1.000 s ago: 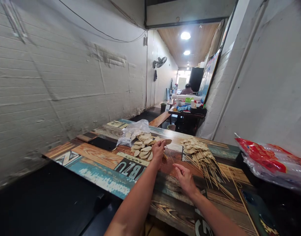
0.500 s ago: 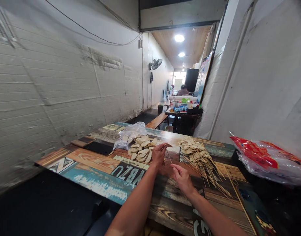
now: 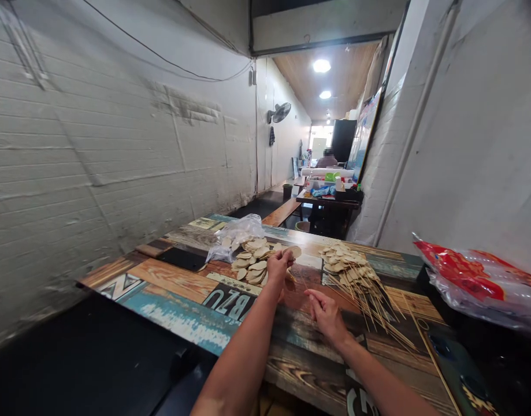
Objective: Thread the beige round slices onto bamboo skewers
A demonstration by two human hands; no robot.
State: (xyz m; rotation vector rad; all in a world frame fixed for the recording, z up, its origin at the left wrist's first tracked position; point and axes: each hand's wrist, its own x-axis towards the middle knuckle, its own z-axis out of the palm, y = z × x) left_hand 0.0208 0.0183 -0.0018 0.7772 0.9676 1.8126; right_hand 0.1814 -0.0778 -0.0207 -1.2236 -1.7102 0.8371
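My left hand (image 3: 278, 267) is closed on a pale, flat, rounded slice (image 3: 296, 252), pinched between thumb and fingers above the table. Lower and nearer to me, my right hand (image 3: 328, 316) pinches a thin wooden skewer (image 3: 304, 282) that points up toward the left hand. I cannot tell whether its tip is in the slice. Beside the left hand lies a heap of loose slices (image 3: 253, 266), partly hidden by that hand. To the right of my hands, a pile of skewered slices (image 3: 347, 260) rests with its sticks (image 3: 378, 315) pointing toward me.
A clear plastic bag (image 3: 243, 228) lies behind the loose slices on the patterned table (image 3: 174, 300). A dark flat object (image 3: 182, 259) sits at the left. Red and clear plastic packaging (image 3: 477, 277) stands at the right. Farther back are a bench (image 3: 282, 214), a cluttered table and a seated person (image 3: 328, 158).
The slice in my left hand has turned from nearly edge-on to showing more of its flat face. My right hand keeps its pinch on the skewer. The whole view has shifted slightly.
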